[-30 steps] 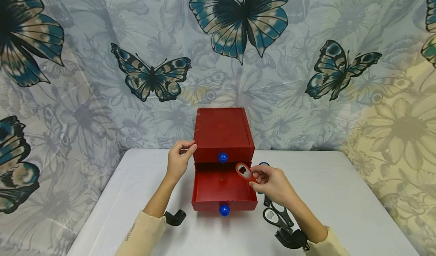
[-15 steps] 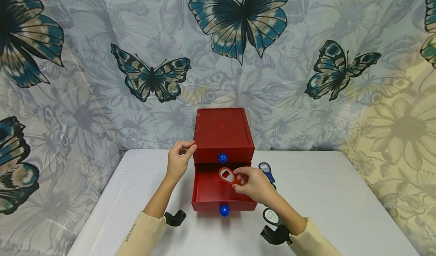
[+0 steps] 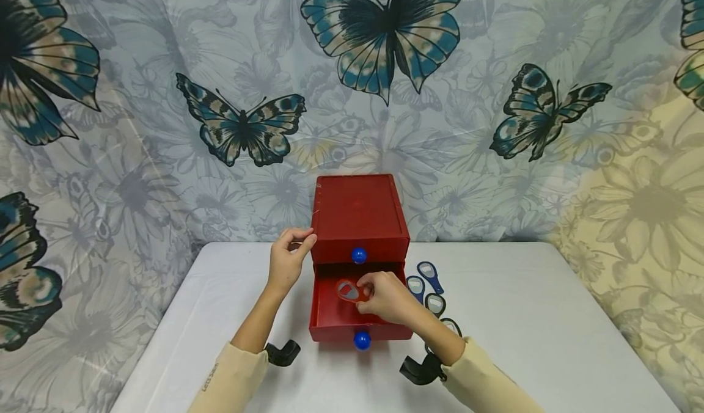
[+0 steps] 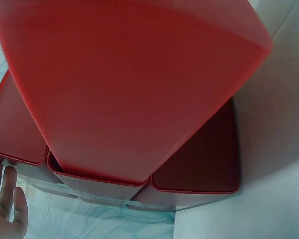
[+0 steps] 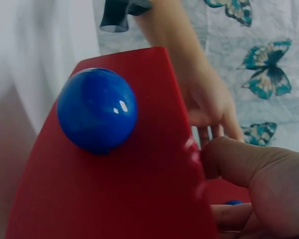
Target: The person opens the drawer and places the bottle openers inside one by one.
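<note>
My right hand [image 3: 387, 297] pinches a red bottle opener [image 3: 348, 291] with a metal oval head. It holds it over the pulled-out lower drawer [image 3: 330, 318] of a red drawer box [image 3: 360, 208]. In the right wrist view, thumb and fingers show behind the drawer front, and the opener is hidden. My left hand [image 3: 286, 260] is at the upper left side of the box, fingertips touching its edge; in the left wrist view its fingers [image 4: 7, 186] are extended by the red wall.
Blue bottle openers [image 3: 429, 272] and black bottle openers [image 3: 436, 305] lie on the white table [image 3: 539, 327] right of the box, partly behind the right forearm. Blue knobs [image 3: 362, 340] stick out from the drawer fronts. A butterfly-print cloth [image 3: 473, 205] hangs behind.
My right hand has carried the red bottle opener leftward and slightly down, from the drawer's right edge to over its middle. The left hand has stayed at the box's side.
</note>
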Demonstrator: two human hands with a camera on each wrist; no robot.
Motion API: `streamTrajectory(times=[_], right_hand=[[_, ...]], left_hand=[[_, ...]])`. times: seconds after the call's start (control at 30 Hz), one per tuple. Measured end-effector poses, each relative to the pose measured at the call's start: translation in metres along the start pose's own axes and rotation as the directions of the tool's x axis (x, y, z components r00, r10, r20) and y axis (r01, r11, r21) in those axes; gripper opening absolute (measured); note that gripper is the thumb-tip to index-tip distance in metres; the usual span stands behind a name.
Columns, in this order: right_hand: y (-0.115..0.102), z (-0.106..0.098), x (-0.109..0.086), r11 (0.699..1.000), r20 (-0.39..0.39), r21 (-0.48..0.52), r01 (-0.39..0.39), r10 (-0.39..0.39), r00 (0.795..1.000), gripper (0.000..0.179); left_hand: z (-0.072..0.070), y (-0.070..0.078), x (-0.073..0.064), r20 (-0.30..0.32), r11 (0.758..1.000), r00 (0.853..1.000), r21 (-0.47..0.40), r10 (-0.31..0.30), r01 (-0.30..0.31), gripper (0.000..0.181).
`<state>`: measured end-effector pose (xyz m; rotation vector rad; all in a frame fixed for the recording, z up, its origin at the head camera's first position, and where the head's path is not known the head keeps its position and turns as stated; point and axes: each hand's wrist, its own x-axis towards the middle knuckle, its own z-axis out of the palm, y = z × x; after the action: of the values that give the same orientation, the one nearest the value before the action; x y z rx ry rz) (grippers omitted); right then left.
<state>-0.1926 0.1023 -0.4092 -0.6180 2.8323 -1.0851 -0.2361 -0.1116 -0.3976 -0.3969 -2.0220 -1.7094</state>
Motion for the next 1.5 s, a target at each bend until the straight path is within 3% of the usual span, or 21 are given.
streamTrajectory(times=[0.37,0.67,1.07,1.3,1.5], right_hand=[[-0.001,0.021,0.014,0.997,0.119,-0.076,-0.026,0.035,0.992,0.029],[-0.012,0.029,0.023,0.987,0.145,-0.155,-0.035,0.058,0.988,0.02],[-0.031,0.042,0.037,0.963,0.117,-0.263,-0.064,0.097,0.988,0.015],[-0.032,0.053,0.037,0.977,0.111,-0.205,-0.063,0.087,0.99,0.021],[-0.026,0.043,0.027,0.995,0.128,-0.092,-0.024,0.036,0.991,0.026]], left_hand=[[0.0,0.001,-0.001,0.006,1.0,1.0,0.0,-0.016,0.016,0.017],[-0.002,0.004,0.0,-0.005,1.0,1.0,0.006,-0.022,0.022,0.018],[-0.003,0.005,0.001,0.0,0.999,1.0,0.023,-0.023,0.023,0.02],[-0.002,0.005,0.001,-0.001,1.0,1.0,0.021,-0.019,0.019,0.019],[0.0,0.004,-0.001,0.003,1.0,1.0,0.019,-0.019,0.019,0.018]])
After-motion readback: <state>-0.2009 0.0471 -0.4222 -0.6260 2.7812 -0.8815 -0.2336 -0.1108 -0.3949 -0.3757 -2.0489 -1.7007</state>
